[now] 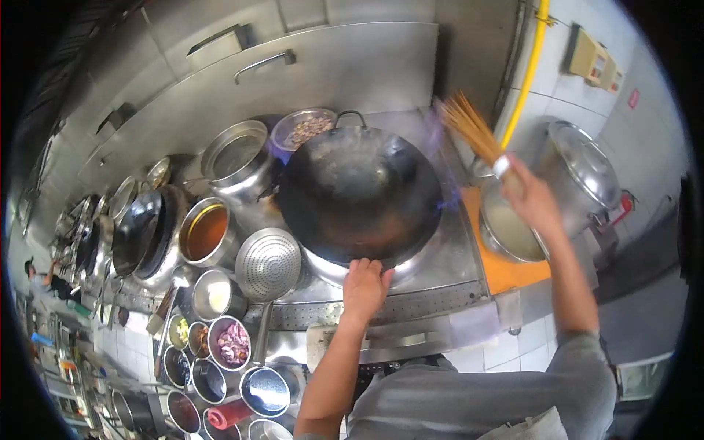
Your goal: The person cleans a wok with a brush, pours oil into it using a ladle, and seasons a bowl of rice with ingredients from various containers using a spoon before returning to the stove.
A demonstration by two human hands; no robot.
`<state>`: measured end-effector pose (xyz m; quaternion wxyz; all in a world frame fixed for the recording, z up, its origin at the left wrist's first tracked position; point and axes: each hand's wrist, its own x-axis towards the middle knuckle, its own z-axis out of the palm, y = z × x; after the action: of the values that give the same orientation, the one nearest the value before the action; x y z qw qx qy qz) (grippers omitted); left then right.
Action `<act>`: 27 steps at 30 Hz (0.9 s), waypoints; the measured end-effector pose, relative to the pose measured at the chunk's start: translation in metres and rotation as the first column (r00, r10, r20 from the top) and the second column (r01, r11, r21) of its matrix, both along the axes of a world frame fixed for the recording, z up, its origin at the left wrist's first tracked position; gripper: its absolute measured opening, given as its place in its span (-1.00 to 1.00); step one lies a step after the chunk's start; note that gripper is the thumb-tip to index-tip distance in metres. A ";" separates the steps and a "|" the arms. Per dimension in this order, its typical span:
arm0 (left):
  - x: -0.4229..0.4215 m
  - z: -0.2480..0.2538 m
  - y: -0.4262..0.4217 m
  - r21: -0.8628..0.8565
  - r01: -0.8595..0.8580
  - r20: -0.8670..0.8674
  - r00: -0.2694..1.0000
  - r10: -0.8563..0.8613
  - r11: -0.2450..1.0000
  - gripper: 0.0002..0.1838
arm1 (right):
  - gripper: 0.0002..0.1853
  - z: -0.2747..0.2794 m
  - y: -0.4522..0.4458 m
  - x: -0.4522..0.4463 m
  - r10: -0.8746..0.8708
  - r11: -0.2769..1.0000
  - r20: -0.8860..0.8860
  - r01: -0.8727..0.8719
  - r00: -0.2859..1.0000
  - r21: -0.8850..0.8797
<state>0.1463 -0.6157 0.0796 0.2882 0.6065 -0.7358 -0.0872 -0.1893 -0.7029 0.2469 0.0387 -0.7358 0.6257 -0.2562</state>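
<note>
A large dark wok [359, 194] sits on the burner, its inside bare and hazy, with blue flame at its sides. My left hand [364, 290] is closed on the wok's near rim. Up to the right, my right hand [529, 194] grips a bamboo brush [473, 128] by its white-banded handle, bristles pointing up and left, a bit blurred. Below that hand stands a metal pot of cloudy liquid [510, 224] on an orange board [519, 277].
A perforated ladle [269, 265] lies left of the wok, near a pot of reddish-brown liquid [207, 231]. Bowls hold chopped purple onion [233, 345] and other ingredients. A lidded stockpot [584, 165] stands at right. Far left, another person [44, 279] is visible.
</note>
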 end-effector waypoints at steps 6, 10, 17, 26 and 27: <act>-0.010 -0.001 -0.011 0.054 0.058 0.141 0.988 -0.065 0.997 -0.75 | -0.21 -0.166 0.175 0.016 -0.200 0.970 0.308 0.144 0.930 0.194; -0.017 0.011 -0.001 0.050 0.007 0.172 0.985 -0.016 0.999 -0.73 | -0.24 -0.195 0.193 0.061 -0.276 0.938 0.224 0.212 0.935 0.273; -0.014 0.023 0.010 -0.015 0.016 0.116 0.993 -0.014 1.000 -0.72 | -0.21 -0.201 0.202 0.060 -0.295 0.853 0.078 0.226 0.952 0.471; -0.015 0.027 0.012 -0.025 0.007 0.121 0.993 -0.004 1.000 -0.77 | -0.44 -0.141 0.141 -0.048 -0.339 0.939 -0.133 0.343 0.932 0.014; -0.015 0.027 0.011 -0.017 0.003 0.133 0.991 -0.001 1.000 -0.77 | -0.50 -0.112 0.136 -0.070 -0.404 0.909 -0.183 0.415 0.896 0.026</act>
<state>0.1316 -0.6042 0.1063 0.2437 0.6079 -0.7546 -0.0407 -0.2594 -0.5674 0.1349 -0.0469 -0.6054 0.7755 -0.1731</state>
